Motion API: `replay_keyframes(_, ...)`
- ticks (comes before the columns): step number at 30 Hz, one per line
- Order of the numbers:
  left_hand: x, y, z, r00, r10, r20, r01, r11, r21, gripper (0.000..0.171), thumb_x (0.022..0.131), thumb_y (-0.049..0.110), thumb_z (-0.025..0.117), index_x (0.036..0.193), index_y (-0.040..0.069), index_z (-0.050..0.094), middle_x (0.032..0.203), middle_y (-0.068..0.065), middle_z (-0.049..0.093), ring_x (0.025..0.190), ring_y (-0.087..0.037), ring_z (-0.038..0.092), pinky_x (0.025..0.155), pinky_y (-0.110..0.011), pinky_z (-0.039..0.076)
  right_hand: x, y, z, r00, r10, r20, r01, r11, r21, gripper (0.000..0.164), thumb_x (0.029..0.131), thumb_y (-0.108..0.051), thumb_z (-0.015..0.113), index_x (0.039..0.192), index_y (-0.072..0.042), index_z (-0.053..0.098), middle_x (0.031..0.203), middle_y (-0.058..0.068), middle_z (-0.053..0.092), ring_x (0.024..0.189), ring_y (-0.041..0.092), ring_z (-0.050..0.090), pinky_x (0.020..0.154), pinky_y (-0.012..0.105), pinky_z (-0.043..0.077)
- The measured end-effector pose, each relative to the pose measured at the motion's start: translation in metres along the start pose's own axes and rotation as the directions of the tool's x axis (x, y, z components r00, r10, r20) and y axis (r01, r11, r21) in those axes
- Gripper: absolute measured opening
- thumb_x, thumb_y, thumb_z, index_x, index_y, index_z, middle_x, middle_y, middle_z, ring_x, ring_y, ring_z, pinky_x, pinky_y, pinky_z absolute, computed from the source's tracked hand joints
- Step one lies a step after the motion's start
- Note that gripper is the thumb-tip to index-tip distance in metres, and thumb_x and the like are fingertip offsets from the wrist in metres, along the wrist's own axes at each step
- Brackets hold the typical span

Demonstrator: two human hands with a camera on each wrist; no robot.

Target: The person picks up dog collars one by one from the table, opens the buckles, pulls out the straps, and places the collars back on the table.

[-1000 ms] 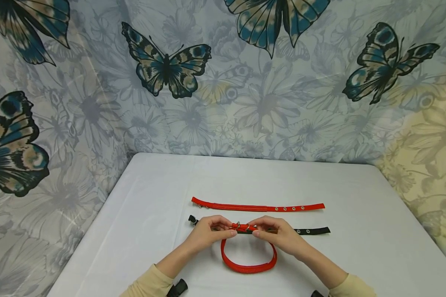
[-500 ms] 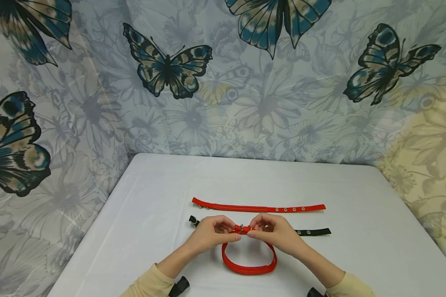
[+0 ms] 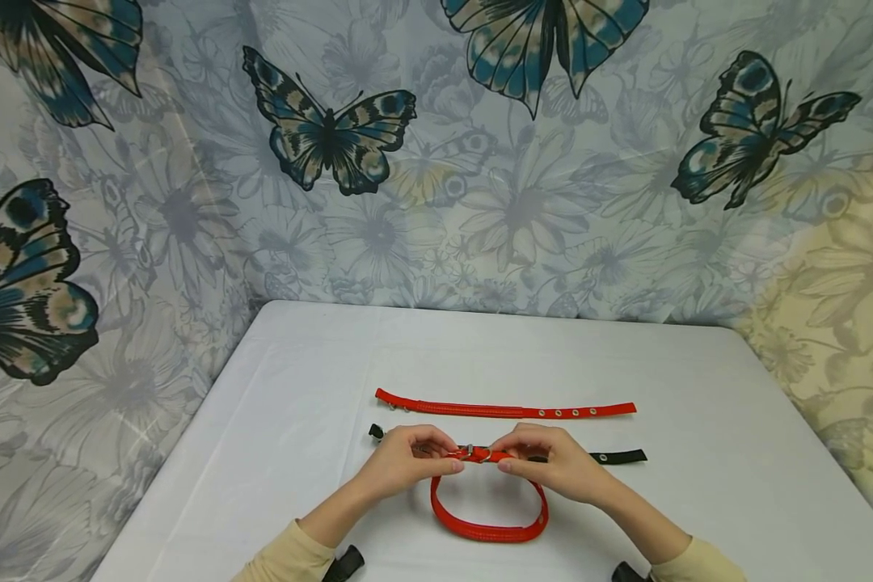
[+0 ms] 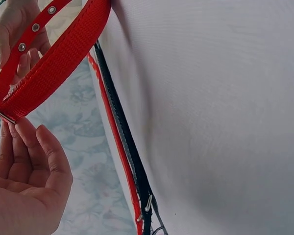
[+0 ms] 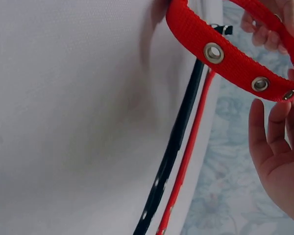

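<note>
A red collar (image 3: pixel 489 533) with metal eyelets forms a closed loop above the table, its buckle part at the far side. My left hand (image 3: pixel 410 454) pinches the collar left of the buckle between thumb and fingers. On the other side of the buckle, my right hand (image 3: pixel 549 461) pinches the band in the same way. In the left wrist view the left hand (image 4: pixel 32 176) holds the loop (image 4: pixel 63 58) near a metal bar. Eyelets in the band (image 5: pixel 235 68) show large in the right wrist view, close to the right hand (image 5: pixel 279 156).
Behind the hands a black collar (image 3: pixel 622 457) lies flat, its middle hidden by them. Farther back a second red collar (image 3: pixel 473 407) lies stretched out. All are over a white table (image 3: pixel 320 347), with a butterfly-patterned cloth (image 3: pixel 524 202) behind it.
The right hand came slightly left, then moved back right along the band. The buckle part shows more openly between the hands now, and the loop looks a little wider.
</note>
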State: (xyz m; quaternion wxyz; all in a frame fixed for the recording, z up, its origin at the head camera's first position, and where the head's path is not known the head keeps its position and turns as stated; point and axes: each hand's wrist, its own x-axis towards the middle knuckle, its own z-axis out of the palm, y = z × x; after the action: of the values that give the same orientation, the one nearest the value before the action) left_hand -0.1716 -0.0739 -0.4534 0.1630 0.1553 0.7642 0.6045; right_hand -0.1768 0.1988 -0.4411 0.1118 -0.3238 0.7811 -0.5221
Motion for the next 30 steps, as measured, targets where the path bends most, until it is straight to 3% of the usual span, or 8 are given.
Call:
replay_keyframes(10,0.0,-0.001,0.001,1.0,-0.006,-0.009,0.006,0.999,-0.049,0.019,0.083,0.022,0.078,0.098,0.012,0.073,0.085,0.001,0.069,0.078,-0.017,0.064,0.069,-0.028,0.052,-0.001,0.003,-0.004,0.999,-0.014,0.04,0.015,0.999,-0.04,0.016,0.095,-0.016,0.065,0.11,-0.017,0.069,0.082,-0.002,0.057,0.072,0.01,0.053,0.064,0.029,0.052)
replay_keyframes(17,0.0,0.0,0.003,1.0,0.01,-0.026,-0.011,0.999,-0.042,0.019,0.083,0.023,0.079,0.097,0.012,0.073,0.084,0.001,0.068,0.078,-0.017,0.063,0.069,-0.027,0.051,0.003,-0.002,0.001,0.998,0.057,-0.03,-0.059,0.996,-0.062,0.013,0.093,-0.021,0.068,0.106,-0.019,0.068,0.093,-0.003,0.065,0.082,0.014,0.057,0.076,0.031,0.054)
replay_keyframes(23,-0.001,0.005,0.003,0.999,0.034,-0.021,-0.034,0.999,-0.017,0.02,0.081,0.024,0.08,0.096,0.013,0.072,0.084,0.002,0.068,0.078,-0.015,0.063,0.069,-0.025,0.052,0.006,-0.007,0.01,0.993,0.055,-0.103,-0.063,0.995,-0.082,0.013,0.089,-0.024,0.073,0.1,-0.019,0.069,0.084,-0.006,0.064,0.076,0.012,0.058,0.071,0.029,0.053)
replay_keyframes(30,-0.004,0.005,0.002,1.0,0.02,-0.02,-0.02,1.0,-0.004,0.018,0.082,0.023,0.08,0.096,0.014,0.073,0.083,0.002,0.067,0.077,-0.015,0.062,0.07,-0.025,0.051,0.003,-0.009,0.007,0.998,0.04,-0.053,-0.044,0.995,-0.09,0.014,0.089,-0.024,0.073,0.101,-0.018,0.07,0.082,-0.005,0.063,0.07,0.01,0.058,0.063,0.029,0.052)
